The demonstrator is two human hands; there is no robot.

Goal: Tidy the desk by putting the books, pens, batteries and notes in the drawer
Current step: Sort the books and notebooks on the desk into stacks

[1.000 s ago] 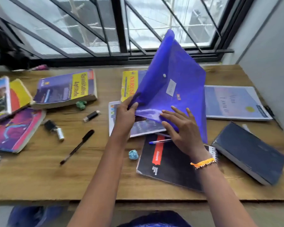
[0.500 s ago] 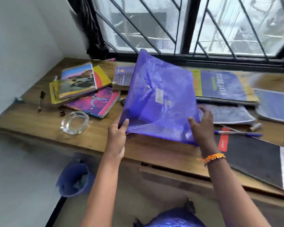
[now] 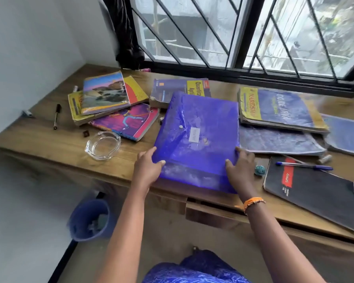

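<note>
My left hand (image 3: 146,170) and right hand (image 3: 240,167) grasp blue folder (image 3: 196,139) edges on desk (image 3: 49,137). Books (image 3: 108,94), pens (image 3: 57,116) unstowed; drawer (image 3: 213,216) looks closed. Barely begun.

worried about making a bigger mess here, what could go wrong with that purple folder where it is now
The purple folder overhangs the desk front edge, with only the left hand and right hand at its near corners, so it might slide off. Its far edge rests on the Quantitative Aptitude book, so it sits tilted. The glass ashtray nearby could get knocked.
</note>
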